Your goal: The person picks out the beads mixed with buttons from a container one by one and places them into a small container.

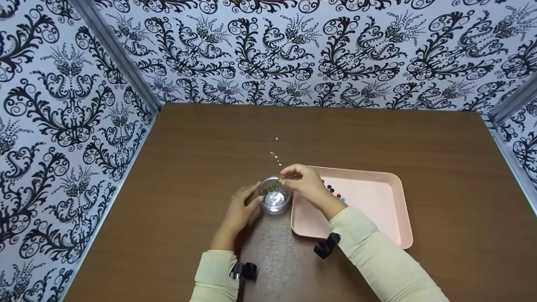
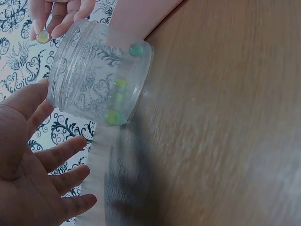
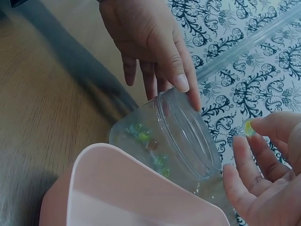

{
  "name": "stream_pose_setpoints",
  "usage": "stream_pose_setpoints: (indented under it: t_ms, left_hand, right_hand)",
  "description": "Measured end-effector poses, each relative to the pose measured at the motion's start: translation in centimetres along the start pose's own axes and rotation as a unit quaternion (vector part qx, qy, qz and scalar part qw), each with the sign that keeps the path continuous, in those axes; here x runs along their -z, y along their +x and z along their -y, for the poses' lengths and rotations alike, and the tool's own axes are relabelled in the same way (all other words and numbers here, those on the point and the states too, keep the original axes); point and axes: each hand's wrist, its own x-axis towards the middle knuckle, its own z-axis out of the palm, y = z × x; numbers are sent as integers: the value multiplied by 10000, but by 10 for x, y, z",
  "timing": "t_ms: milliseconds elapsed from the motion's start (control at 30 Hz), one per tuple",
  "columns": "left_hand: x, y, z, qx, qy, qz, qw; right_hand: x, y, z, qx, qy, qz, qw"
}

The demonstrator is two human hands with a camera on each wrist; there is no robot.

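Observation:
Over the mouth of a clear plastic jar (image 1: 275, 208), my right hand (image 1: 309, 187) pinches a yellow-and-clear glass marble (image 3: 248, 127) between thumb and fingertips. The same marble shows at the rim's edge in the left wrist view. My left hand (image 1: 238, 209) is at the jar's left side, thumb and forefinger touching it by the rim. Its other fingers are spread and straight (image 2: 66, 155). Several green and yellow marbles (image 2: 113, 117) lie at the bottom of the jar, and one looks brownish (image 3: 152, 144) in the right wrist view.
Right beside the jar is a shallow pink tray (image 1: 373, 201), partly under my right forearm. Several dark, red and blue marbles (image 1: 338, 196) lie at its left side. Small bright spots (image 1: 275, 157) show on the brown table (image 1: 201, 142) beyond the jar. Patterned walls (image 1: 272, 54) enclose the table.

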Motion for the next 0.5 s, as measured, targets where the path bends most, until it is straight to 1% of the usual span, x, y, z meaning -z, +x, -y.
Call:
stream_pose_setpoints:
  t_ms: [67, 167, 333, 500]
  left_hand:
    - [0, 0, -1, 6, -42, 5, 10000]
    - [0, 0, 0, -128, 13, -50, 9999]
    - [-1, 1, 1, -221, 18, -122, 9997]
    - [0, 1, 0, -155, 45, -94, 9998]
  right_hand:
    - [-1, -1, 1, 96, -34, 66, 9999]
    - [-2, -1, 0, 245, -167, 124, 9995]
    - [-3, 0, -1, 354, -420, 171, 9983]
    - [-5, 0, -2, 582, -689, 317, 9954]
